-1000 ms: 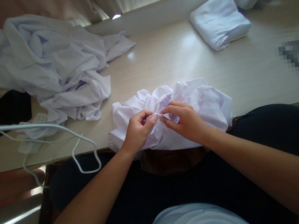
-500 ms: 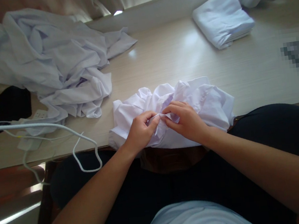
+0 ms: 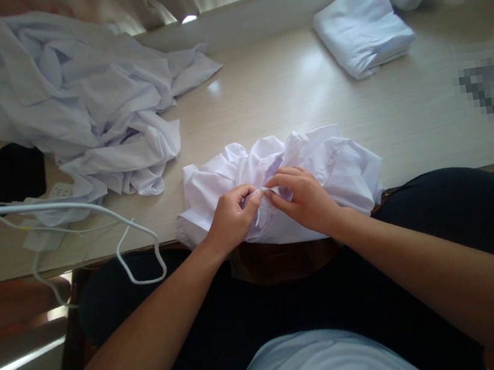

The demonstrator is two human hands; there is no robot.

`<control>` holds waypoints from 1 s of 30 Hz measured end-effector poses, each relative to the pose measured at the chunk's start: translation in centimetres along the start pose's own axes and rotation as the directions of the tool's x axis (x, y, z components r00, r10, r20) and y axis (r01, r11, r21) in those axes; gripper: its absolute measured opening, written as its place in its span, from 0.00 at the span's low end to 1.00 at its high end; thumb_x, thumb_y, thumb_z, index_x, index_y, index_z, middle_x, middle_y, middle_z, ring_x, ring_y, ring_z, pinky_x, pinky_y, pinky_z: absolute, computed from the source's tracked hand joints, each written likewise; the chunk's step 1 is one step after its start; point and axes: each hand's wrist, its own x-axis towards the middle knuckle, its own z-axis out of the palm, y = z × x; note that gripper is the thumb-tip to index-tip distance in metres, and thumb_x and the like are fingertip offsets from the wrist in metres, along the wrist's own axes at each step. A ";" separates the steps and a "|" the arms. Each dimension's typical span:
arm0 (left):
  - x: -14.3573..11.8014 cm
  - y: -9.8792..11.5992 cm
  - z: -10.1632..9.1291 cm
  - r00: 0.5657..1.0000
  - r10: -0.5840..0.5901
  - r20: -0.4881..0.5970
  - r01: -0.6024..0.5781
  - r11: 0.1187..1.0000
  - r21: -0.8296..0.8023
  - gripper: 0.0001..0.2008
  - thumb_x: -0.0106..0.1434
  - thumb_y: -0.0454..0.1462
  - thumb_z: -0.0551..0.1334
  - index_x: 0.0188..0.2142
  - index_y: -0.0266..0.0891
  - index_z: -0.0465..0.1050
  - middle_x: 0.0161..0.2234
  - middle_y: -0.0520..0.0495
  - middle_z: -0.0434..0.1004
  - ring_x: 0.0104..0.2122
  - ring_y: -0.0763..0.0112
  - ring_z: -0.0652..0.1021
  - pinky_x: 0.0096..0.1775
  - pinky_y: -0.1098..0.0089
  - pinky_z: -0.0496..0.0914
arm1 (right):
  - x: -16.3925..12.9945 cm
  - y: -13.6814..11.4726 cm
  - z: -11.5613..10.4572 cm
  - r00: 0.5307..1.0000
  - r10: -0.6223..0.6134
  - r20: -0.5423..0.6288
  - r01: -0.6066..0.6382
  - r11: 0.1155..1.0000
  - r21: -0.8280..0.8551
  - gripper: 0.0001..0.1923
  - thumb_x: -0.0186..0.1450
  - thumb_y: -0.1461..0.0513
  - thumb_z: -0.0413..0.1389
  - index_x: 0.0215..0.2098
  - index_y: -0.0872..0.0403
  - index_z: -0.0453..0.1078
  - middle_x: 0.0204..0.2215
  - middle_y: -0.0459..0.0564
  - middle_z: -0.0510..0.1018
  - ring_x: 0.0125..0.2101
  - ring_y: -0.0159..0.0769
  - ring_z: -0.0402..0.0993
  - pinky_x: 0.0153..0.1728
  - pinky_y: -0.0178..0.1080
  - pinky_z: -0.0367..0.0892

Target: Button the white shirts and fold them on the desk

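A crumpled white garment (image 3: 344, 166), perhaps a shirt, lies bunched at the table's near edge, partly hanging over it. My left hand (image 3: 234, 216) pinches a fold of its cloth between thumb and fingers. Close beside it, my right hand (image 3: 304, 197) grips the same edge of fabric, fingertips almost meeting those of the left. Whether a button or seam lies between the fingertips is too small to tell.
A loose heap of white clothing (image 3: 94, 96) covers the table's left side. A folded white cloth (image 3: 363, 27) rests at the back right. At left are a black item (image 3: 16, 176), a power strip (image 3: 44, 236) and a white cable (image 3: 72, 206) crossing in front. A blurred-out object (image 3: 490, 92) lies far right.
The whole view has shifted slightly, so things appear a little further left. Both hands keep their pinch on the garment, with hardly any movement.
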 end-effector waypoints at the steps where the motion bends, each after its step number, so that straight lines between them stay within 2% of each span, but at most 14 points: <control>1: 0.0 0.0 0.0 1.000 -0.003 0.000 0.003 1.000 0.002 0.17 0.69 0.46 0.55 0.32 0.37 0.73 0.30 0.49 0.74 0.34 0.67 0.73 0.38 0.70 0.67 | 0.1 0.0 -0.1 1.000 0.003 0.007 -0.003 1.000 0.010 0.05 0.67 0.62 0.56 0.36 0.53 0.74 0.32 0.47 0.75 0.37 0.36 0.71 0.43 0.41 0.61; 12: 0.0 -0.1 -0.2 1.000 -0.005 0.000 0.005 1.000 0.008 0.18 0.68 0.47 0.55 0.33 0.37 0.74 0.32 0.48 0.76 0.36 0.65 0.75 0.40 0.69 0.68 | 0.4 0.1 -0.4 0.999 0.037 0.026 -0.039 0.996 0.075 0.05 0.64 0.64 0.57 0.36 0.54 0.76 0.30 0.47 0.76 0.34 0.36 0.71 0.37 0.38 0.62; 20: 0.0 0.1 -0.4 1.000 0.005 0.026 -0.007 0.999 0.041 0.13 0.66 0.44 0.58 0.35 0.37 0.75 0.34 0.48 0.78 0.37 0.64 0.75 0.41 0.68 0.69 | 0.3 0.2 -0.2 0.998 0.056 0.007 -0.056 0.995 0.080 0.05 0.64 0.63 0.58 0.36 0.53 0.76 0.32 0.48 0.77 0.35 0.36 0.72 0.37 0.38 0.63; 30: 0.0 -0.3 0.0 0.998 -0.055 0.010 0.056 0.991 -0.123 0.14 0.65 0.46 0.59 0.35 0.36 0.75 0.33 0.47 0.77 0.35 0.66 0.75 0.38 0.70 0.69 | 0.3 0.3 -0.3 0.999 0.034 0.022 -0.035 0.996 0.087 0.06 0.64 0.62 0.58 0.39 0.53 0.76 0.33 0.49 0.77 0.35 0.37 0.72 0.38 0.39 0.64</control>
